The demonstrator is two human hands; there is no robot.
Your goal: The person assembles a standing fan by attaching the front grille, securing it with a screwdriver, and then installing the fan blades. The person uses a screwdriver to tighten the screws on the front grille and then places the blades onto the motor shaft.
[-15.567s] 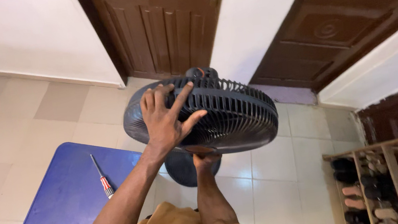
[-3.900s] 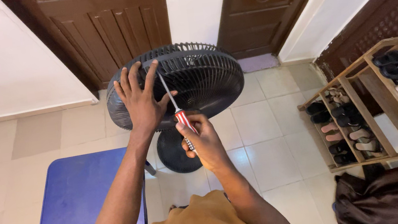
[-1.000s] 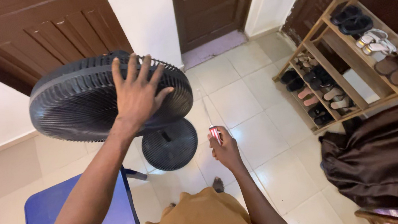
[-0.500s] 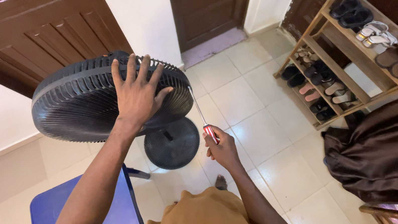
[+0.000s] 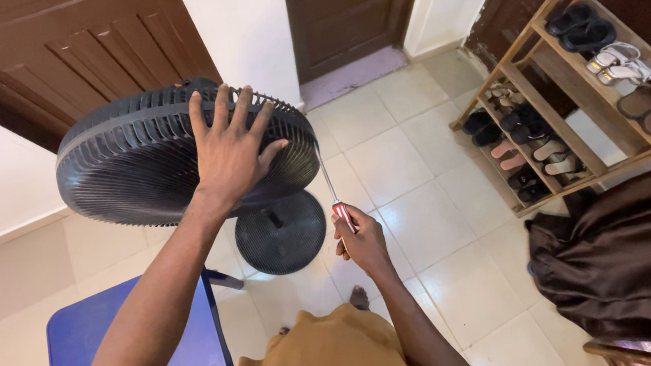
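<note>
Black plastic-grilled standing fan head point(image 5: 133, 165), upper left of frame, above its round base point(image 5: 280, 232). Left hand point(image 5: 229, 149) splayed flat on grille, steadying it. Right hand point(image 5: 359, 241), centre, clenched around red-handled screwdriver point(image 5: 332, 192), tip angled up at grille rim.

The ribbed black plastic fan guard point(image 5: 132, 161) and its round black fan base point(image 5: 280, 233) show fine radial lines. The slim metal screwdriver point(image 5: 336, 198) has a red-and-white striped handle. The flat plastic table point(image 5: 115, 358) is blue, the square floor tiles point(image 5: 405, 157) cream, the panelled wooden doors point(image 5: 77, 48) dark brown.
</note>
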